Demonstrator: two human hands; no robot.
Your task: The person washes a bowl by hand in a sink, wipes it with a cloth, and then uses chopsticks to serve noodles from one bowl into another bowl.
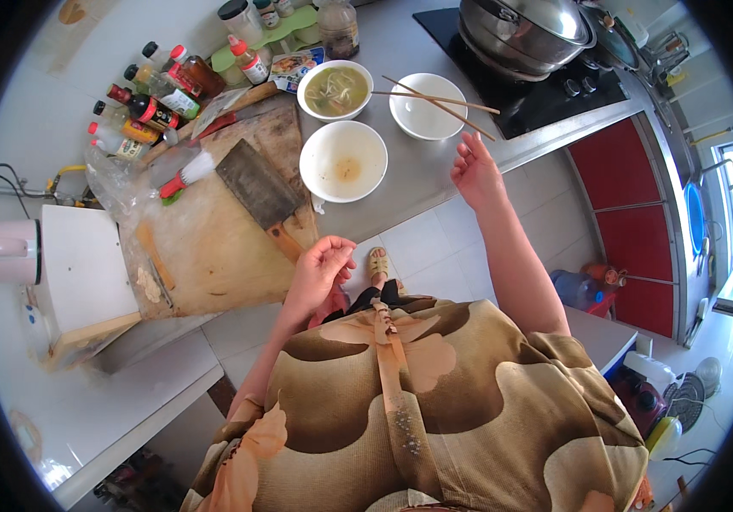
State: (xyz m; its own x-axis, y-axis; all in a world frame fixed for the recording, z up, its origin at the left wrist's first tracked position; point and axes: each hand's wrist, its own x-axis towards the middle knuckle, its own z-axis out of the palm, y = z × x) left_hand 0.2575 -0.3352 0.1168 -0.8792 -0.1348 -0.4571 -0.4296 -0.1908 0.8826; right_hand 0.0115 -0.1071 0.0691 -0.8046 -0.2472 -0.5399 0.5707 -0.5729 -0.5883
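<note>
Near the counter's front edge, my left hand (326, 265) hangs with loosely curled fingers beside the wooden handle of a cleaver (261, 185); it seems to hold nothing. The cleaver lies on a worn wooden cutting board (213, 256). My right hand (476, 168) is empty, its fingers apart, just below the ends of two crossed wooden chopsticks (449, 100). These rest across a white bowl (427, 125) that looks empty. Left of it stands a bowl of noodle soup (337, 91). Nearer me, another white bowl (343, 153) has a little brownish liquid at its bottom.
A steamer pot (520, 38) stands on the black cooktop (532, 109) at the upper right. Sauce bottles (155, 109) line the wall at the left. On the board are a basting brush (187, 173) and a plastic bag (117, 185). Red cabinets (628, 243) stand at the right.
</note>
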